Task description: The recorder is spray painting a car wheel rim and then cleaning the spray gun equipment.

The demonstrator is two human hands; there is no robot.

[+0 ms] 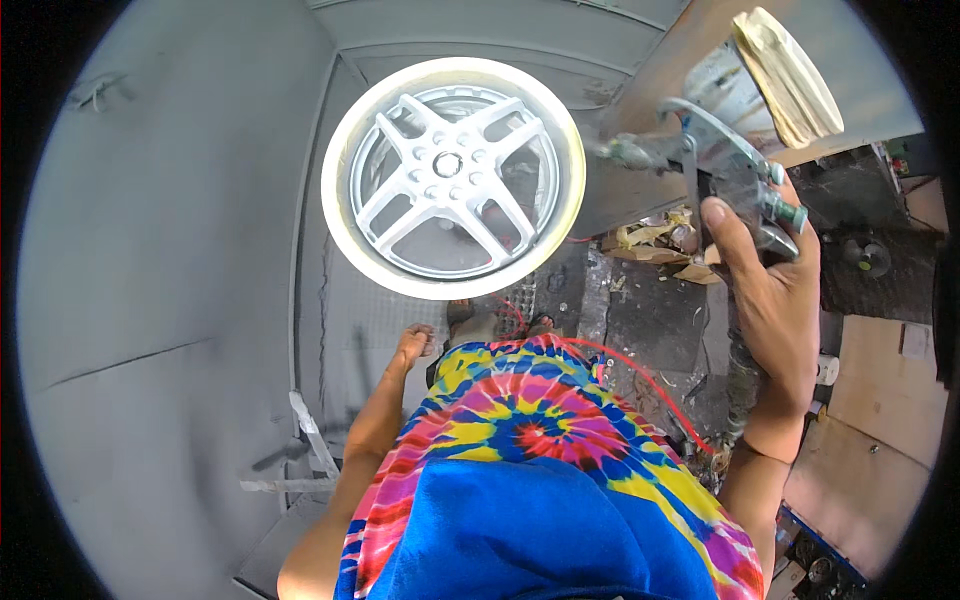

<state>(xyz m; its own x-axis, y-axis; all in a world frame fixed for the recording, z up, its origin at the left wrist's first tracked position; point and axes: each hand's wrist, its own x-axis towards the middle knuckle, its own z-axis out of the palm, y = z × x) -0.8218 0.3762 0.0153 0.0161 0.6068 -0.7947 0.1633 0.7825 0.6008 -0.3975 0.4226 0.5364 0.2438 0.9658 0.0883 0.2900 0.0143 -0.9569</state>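
Wheel (447,165), spoked and silvery-white, faces the person (540,432). Right of the wheel, the right hand (782,295) has its fingers wrapped round a spray gun (735,148) aimed toward it. The left hand (414,343) hangs below the wheel, fingers bent; whether fully closed, I cannot tell.
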